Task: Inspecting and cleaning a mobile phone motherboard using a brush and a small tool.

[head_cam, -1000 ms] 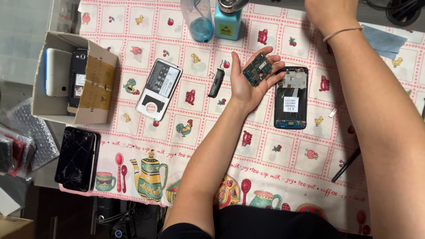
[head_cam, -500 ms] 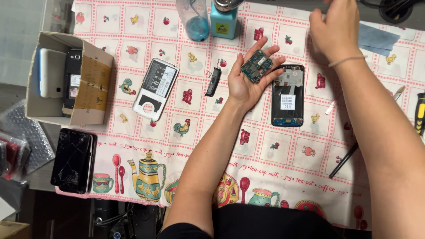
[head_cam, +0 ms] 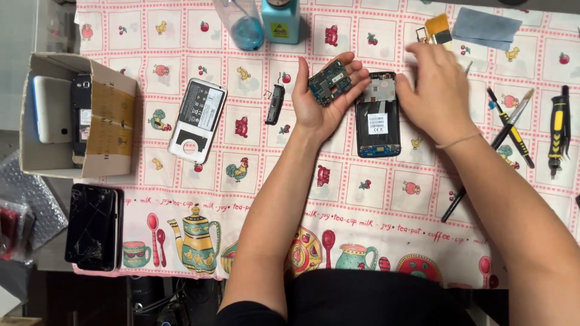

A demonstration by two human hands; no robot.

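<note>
1. While the left hand (head_cam: 323, 102) lies palm up over the patterned tablecloth (head_cam: 254, 199), a small circuit board (head_cam: 329, 81) rests on its fingers, loosely cradled rather than pinched.
2. Half a second ago the right hand was raised near the far edge of the table; now the right hand (head_cam: 435, 90) has come down, palm down with fingers spread, just right of the opened phone body (head_cam: 377, 115). Its fingertips are blurred, so I cannot tell whether it holds anything.
3. That shift brings both hands close around the board and the phone body, which suggests the work on these two parts goes on.
4. The board lies on the left hand's fingers, touching them, just left of the phone body's top edge and near the right hand, with a gap between.
5. The phone body lies flat on the cloth between the two hands, its inside facing up.
6. A small dark plastic part (head_cam: 275, 104) lies on the cloth just left of the left hand.
7. Farther left lies a white phone back with a battery (head_cam: 197, 119), then a cardboard box (head_cam: 109, 127) holding more phones.
8. A black phone with a cracked screen (head_cam: 92, 226) sits at the near left corner.
9. Right of the right hand lie a brush (head_cam: 513, 118), a screwdriver (head_cam: 559, 130) and other thin tools.
10. A blue bottle (head_cam: 283, 21) and a grey cloth (head_cam: 486, 27) sit at the far edge.
</note>
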